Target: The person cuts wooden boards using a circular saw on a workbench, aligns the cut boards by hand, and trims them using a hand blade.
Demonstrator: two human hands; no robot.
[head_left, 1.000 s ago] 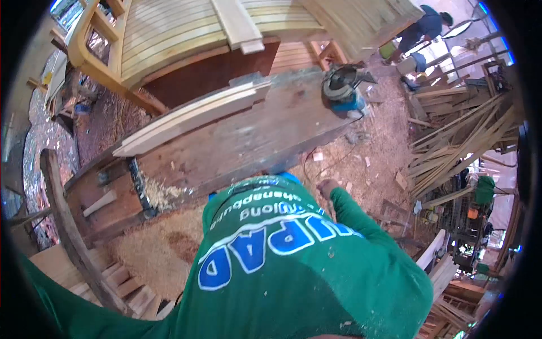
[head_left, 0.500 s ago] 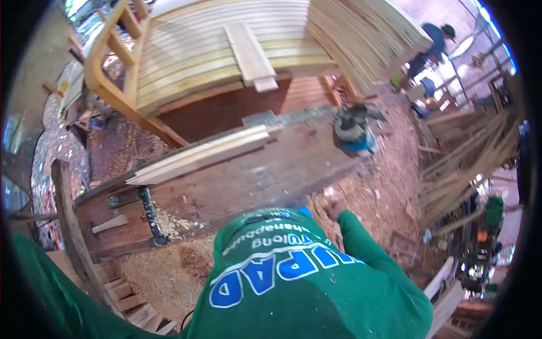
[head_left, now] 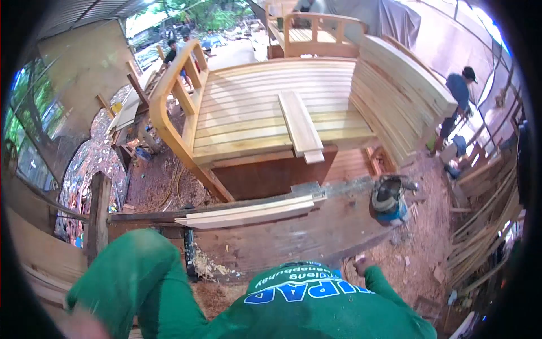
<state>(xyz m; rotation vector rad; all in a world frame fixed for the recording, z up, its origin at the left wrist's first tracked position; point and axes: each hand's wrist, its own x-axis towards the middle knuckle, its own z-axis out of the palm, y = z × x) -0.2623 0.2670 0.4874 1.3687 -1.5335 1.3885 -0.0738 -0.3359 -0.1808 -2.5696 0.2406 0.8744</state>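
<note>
My left hand (head_left: pixel 86 326) is a blur at the lower left edge, below the bent green sleeve; its fingers and anything in them cannot be made out. My right hand (head_left: pixel 364 264) is low beside the front of my green shirt, over floor shavings. Its fingers look curled, and what they hold, if anything, is too small to tell. Ahead lies a brown wooden workbench (head_left: pixel 276 240) bearing long pale wood strips (head_left: pixel 251 213). A blue power tool (head_left: pixel 390 206) sits at its right end.
Behind the bench stands a slatted wooden bed frame (head_left: pixel 243 127) with a loose board (head_left: pixel 299 124) on it. Boards (head_left: pixel 395 101) are stacked at its right. A person (head_left: pixel 458 93) is at the far right, near piled wood strips (head_left: pixel 488 226). An upright post (head_left: pixel 99 212) stands left.
The view has tilted up, showing more background. My left arm has come up bent at the left, its hand now blurred in view. My right hand remains low beside the shirt.
</note>
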